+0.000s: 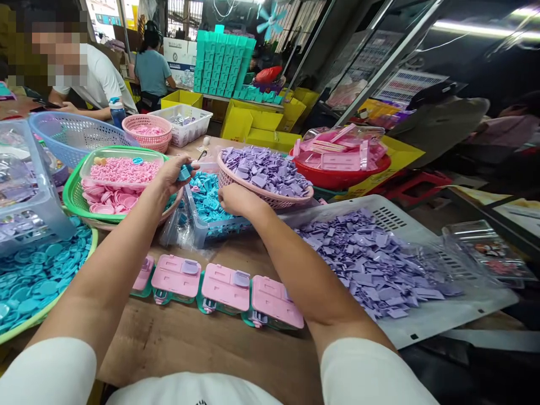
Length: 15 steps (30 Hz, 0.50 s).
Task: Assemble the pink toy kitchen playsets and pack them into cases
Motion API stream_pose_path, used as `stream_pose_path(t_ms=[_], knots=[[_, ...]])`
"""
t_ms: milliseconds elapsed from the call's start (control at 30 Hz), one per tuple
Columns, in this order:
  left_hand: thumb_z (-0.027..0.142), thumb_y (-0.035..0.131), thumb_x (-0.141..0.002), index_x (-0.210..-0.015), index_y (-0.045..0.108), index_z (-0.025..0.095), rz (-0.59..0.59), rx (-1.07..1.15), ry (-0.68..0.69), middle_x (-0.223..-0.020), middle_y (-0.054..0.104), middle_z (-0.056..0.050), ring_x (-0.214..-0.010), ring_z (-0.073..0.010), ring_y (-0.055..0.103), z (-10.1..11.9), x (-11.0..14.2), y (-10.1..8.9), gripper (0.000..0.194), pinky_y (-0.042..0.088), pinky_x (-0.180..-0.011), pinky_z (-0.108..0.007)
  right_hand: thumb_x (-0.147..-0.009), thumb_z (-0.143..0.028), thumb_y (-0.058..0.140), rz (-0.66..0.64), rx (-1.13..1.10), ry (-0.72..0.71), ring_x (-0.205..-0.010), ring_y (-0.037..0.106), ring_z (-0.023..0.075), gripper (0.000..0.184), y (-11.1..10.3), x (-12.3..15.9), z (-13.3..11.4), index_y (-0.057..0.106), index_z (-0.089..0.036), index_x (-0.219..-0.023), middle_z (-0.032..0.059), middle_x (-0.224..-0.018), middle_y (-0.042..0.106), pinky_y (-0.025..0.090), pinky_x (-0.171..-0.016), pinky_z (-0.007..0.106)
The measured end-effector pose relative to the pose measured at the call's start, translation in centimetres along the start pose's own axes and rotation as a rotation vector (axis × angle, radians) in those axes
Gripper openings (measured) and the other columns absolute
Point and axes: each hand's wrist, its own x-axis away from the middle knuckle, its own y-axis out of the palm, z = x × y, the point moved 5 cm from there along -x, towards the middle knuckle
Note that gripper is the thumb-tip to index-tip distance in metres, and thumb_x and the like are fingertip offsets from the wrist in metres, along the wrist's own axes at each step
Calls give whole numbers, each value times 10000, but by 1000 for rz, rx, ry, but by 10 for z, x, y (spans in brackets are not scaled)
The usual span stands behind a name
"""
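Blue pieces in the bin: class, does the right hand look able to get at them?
Probably yes: the right hand is at the bin, and the blue pieces lie uncovered beside the pink basket.

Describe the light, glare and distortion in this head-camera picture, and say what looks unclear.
Head view: a lamp glares at upper right amid dark surroundings; the window at upper left is washed out; the clear bag shows highlights; a wide lens apparently stretches the edges; pixel blocks partly obscure one person.
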Motion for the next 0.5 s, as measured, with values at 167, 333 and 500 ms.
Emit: stream_pose_path(t_ms=[167,333,500], knots=[[168,740,-737,-771,600,145,-72,-356,73,-663,646,0,-518,-77,569,-6,-13,16,146,454,-527,-170,-934,-124,475,-14,-35,9,-1107,690,243,354,6,26,25,731,-159,-1174,129,-1192,746,497,-910,266],[209,684,-810,-860,727,145,-173,-1022,200,-732,702,-35,-601,-118,614,-23,-21,37,92,503,-610,-226,-927,-88,469,-21,-22,40,-1107,689,259,382,9,32,42,729,-181,-1191,127,-1194,744,493,-912,290],[121,711,-740,-1038,798,237,-443,-1604,316,-1033,777,-39,-959,-187,704,-50,-2,69,331,520,-868,-230,-894,-73,514,-113,15,1,-1124,687,279,367,14,28,37,755,-132,-1163,161,-1195,743,492,-941,299]])
